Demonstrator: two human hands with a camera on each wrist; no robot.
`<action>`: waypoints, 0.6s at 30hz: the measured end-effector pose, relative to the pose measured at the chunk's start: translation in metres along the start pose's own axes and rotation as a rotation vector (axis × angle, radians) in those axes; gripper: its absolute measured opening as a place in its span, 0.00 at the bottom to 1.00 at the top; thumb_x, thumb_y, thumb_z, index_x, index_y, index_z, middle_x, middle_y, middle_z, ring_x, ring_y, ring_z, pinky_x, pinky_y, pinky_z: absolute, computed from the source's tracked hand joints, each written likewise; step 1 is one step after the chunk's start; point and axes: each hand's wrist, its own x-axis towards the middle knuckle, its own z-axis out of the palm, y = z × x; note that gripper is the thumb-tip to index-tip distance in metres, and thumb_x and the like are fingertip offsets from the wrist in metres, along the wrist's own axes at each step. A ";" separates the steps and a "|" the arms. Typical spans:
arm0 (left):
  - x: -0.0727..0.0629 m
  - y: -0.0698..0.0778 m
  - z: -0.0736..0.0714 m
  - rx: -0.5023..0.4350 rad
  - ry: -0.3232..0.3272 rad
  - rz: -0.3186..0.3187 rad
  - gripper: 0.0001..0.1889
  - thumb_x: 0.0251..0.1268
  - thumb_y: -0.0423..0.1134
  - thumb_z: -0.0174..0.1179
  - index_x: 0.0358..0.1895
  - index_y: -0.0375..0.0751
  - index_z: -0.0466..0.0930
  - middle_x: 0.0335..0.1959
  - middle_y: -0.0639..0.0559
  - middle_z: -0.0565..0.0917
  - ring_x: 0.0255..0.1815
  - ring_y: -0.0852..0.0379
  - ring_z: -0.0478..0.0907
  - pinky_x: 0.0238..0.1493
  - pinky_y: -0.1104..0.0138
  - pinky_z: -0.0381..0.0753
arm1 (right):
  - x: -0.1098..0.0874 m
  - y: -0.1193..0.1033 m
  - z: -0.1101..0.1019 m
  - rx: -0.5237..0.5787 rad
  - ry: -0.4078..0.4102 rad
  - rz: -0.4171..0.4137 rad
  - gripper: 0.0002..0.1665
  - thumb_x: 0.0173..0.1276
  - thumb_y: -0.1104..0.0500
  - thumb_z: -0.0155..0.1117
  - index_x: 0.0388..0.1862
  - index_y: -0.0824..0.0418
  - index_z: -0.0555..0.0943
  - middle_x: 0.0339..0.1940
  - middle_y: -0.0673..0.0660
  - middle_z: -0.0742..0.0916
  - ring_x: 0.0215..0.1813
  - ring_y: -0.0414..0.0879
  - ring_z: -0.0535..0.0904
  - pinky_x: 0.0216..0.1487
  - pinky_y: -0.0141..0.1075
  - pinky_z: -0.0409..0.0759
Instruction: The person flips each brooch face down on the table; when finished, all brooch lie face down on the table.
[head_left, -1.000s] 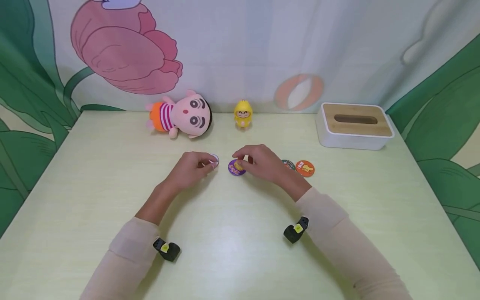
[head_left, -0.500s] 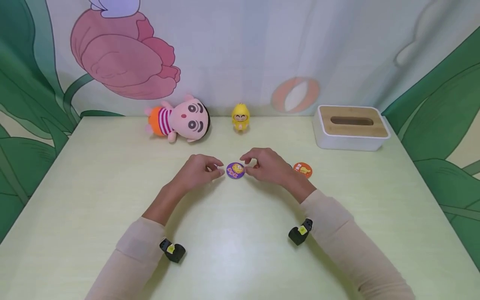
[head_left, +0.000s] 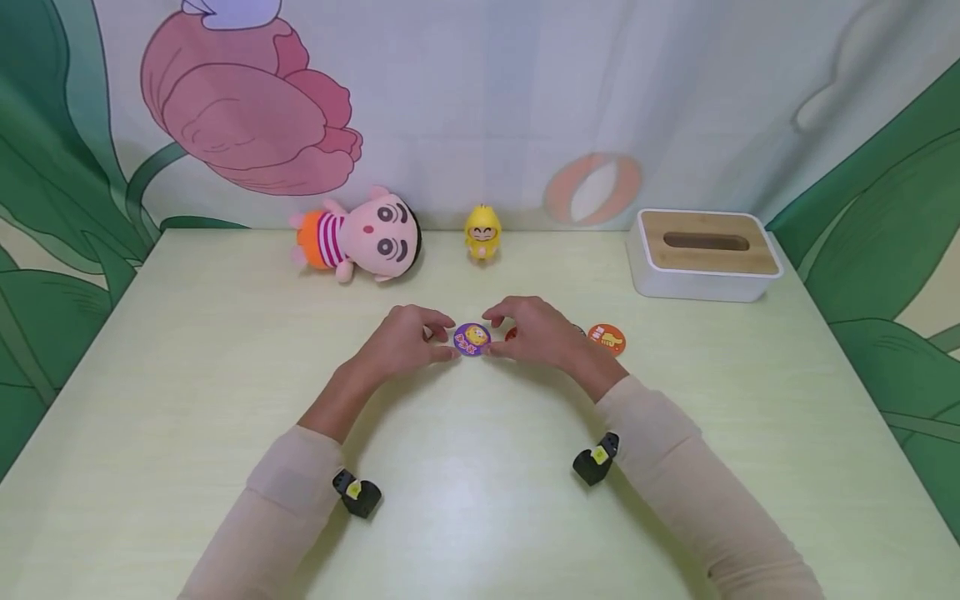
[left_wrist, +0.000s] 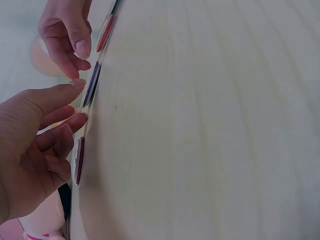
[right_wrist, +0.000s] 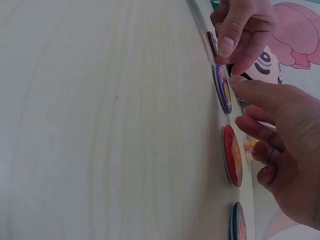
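A round purple badge [head_left: 472,340] with a yellow cartoon figure lies on the table between my two hands. My left hand [head_left: 408,340] is at its left side, thumb and fingers spread near the edge. On the opposite side my right hand [head_left: 534,333] has its thumb tip right at the rim and its fingers apart. Below my left hand, the left wrist view shows a disc with a white face and dark edge [left_wrist: 79,161]; the hand hides it in the head view. A red badge [right_wrist: 233,156] lies under my right hand, mostly covered from above.
Farther right in the row are a dark green badge [right_wrist: 239,222] and an orange badge [head_left: 607,339] with a pointing hand. A plush doll [head_left: 360,235], a yellow figurine [head_left: 482,235] and a wood-topped tissue box [head_left: 705,256] stand along the back edge before a printed curtain.
My left hand has let go of the white disc and moved right to the purple badge. My right hand has loosened from the purple badge and shifted slightly right.
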 end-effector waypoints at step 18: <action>0.013 0.004 0.008 0.025 0.010 0.034 0.23 0.59 0.41 0.74 0.56 0.36 0.86 0.43 0.44 0.89 0.46 0.51 0.80 0.53 0.61 0.78 | 0.009 0.000 0.009 0.002 0.002 -0.012 0.31 0.60 0.51 0.79 0.59 0.62 0.84 0.49 0.56 0.88 0.42 0.45 0.81 0.48 0.36 0.81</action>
